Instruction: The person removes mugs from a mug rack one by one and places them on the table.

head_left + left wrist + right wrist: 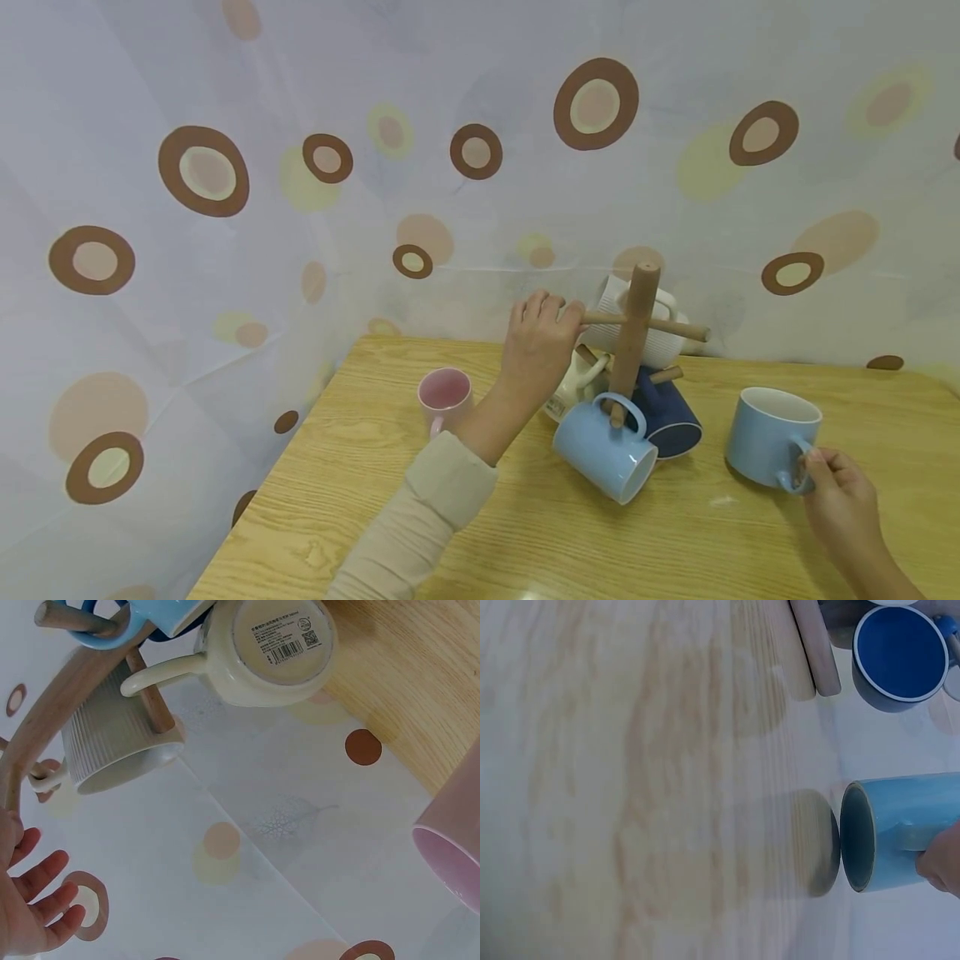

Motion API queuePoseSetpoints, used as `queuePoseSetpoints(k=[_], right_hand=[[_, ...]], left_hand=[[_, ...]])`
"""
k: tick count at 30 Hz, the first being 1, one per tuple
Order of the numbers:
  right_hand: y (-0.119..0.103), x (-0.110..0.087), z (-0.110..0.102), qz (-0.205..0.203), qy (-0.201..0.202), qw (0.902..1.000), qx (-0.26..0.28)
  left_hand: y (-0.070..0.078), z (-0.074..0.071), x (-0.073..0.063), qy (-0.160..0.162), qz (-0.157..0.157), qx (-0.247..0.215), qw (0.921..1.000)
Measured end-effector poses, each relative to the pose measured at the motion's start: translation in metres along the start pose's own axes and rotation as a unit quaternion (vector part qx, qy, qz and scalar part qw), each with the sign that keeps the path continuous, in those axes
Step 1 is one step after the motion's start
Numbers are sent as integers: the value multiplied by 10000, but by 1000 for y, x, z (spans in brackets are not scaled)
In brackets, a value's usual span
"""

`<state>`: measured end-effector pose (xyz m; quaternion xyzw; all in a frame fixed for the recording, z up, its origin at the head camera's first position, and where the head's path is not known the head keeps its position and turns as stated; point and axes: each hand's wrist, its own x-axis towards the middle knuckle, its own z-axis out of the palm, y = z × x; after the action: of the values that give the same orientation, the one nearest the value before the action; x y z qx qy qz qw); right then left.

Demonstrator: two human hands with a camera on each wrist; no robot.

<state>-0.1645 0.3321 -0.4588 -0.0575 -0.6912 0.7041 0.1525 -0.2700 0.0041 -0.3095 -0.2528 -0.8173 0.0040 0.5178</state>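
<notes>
We see a table (300,508) with a yellowish, grained wood top, a little light gleaming on it. A pink mug (444,396) stands upright on its left part, and a wooden mug stand (630,360) rises near the middle — its foot hidden from us. Toward the right is an upright blue mug (765,437) — we cannot tell whether it touches the wood.

A cream, wrinkly sleeve (397,542) is being worn on the left arm (486,427), and a wide cuff (452,477) is being seen at its end.
</notes>
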Motion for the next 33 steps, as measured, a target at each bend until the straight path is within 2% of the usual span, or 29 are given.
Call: queuePoseSetpoints(k=[3,6,8,10,13,21,29,33], right_hand=[[-3,0,0,110,251,9940,-1061],[-6,0,0,187,388,9738,-2233],[-7,-1,-2,143,284,9624,-2698],[-7,-4,-5,62,160,9551,-2957],[-6,-7,-10,47,-74,9483,-3174],[-8,-10,-15,462,-459,9432,-3259],[-6,-10,-17,867,-675,9489,-2957],[-4,-11,-18,1007,-743,9474,-2945]], left_hand=[[0,0,0,16,7,10,10000],[0,0,0,38,-9,8,10000],[0,0,0,43,-21,-6,10000],[0,0,0,44,-22,-5,10000],[0,0,0,43,-13,-18,10000],[1,-1,0,85,-8,-82,9999],[0,1,1,132,-9,-99,9999],[0,1,0,77,-31,-157,9998]])
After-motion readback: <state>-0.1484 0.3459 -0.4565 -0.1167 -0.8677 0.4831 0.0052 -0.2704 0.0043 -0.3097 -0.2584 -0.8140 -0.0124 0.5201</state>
